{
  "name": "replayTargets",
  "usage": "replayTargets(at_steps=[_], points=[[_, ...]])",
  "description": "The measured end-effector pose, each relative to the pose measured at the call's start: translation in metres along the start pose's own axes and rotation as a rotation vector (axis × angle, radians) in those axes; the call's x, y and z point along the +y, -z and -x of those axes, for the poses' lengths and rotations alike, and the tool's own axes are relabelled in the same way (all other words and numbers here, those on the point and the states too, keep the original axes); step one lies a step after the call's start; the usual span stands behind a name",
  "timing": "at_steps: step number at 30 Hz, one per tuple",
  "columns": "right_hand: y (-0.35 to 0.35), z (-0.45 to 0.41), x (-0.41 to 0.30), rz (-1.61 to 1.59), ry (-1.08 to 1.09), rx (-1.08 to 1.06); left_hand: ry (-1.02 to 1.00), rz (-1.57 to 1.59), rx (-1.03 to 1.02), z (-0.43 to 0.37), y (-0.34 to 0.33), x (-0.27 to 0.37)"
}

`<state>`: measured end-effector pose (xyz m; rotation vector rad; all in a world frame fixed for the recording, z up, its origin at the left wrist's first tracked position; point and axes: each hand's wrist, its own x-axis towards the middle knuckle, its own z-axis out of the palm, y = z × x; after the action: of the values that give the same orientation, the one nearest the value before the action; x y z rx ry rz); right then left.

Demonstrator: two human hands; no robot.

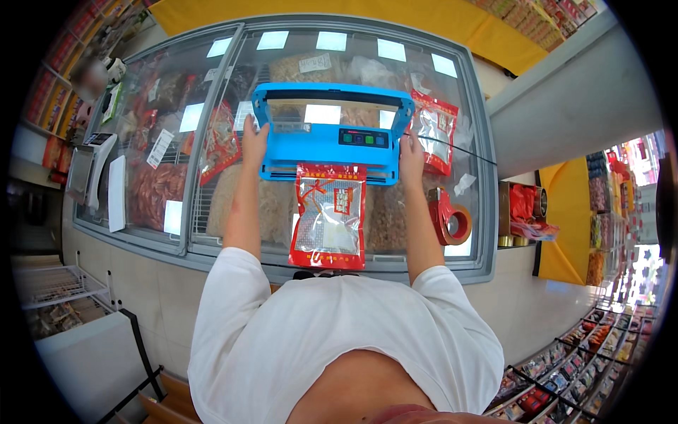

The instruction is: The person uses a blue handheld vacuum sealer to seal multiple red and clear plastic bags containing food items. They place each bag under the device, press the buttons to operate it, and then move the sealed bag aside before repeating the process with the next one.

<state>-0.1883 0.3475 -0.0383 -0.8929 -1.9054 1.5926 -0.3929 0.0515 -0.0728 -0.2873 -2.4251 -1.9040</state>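
A blue vacuum sealer (318, 146) lies on the glass top of a chest freezer in front of me, its lid (333, 91) raised. My left hand (255, 142) holds the sealer's left end, thumb toward the body. At the opposite end, my right hand (412, 153) grips the side, its fingers partly hidden. Lit buttons show on the control panel (363, 138). A red and clear plastic pouch (328, 220) lies flat, its top edge on the sealer's front strip and its lower end toward my body. Pale contents are visible inside it.
Right of my forearm sits a red tape dispenser (450, 217) with brown tape. More red pouches (437, 130) lie beyond it and at left (220, 140). A black cord (455, 146) runs right. A scale (92, 164) stands on the freezer's left end, near a pillar-free aisle shelf (63, 286).
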Motion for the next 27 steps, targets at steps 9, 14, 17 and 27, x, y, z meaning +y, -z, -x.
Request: replayTargets(at_steps=[9,14,17,27], points=[[0.023,0.158,0.063,-0.137,-0.524,-0.492,0.590,0.124,-0.287,0.188,0.018,-0.027],[-0.001,0.173,0.043,-0.275,-0.554,-0.536,1.074,0.717,-0.636,0.211,0.013,-0.019],[-0.007,0.171,0.046,-0.379,-0.628,-0.528,1.137,0.734,-0.699,0.206,0.020,0.016],[0.033,0.171,0.010,-0.657,-0.564,-0.422,0.916,0.781,-0.635,0.252,-0.004,0.029]])
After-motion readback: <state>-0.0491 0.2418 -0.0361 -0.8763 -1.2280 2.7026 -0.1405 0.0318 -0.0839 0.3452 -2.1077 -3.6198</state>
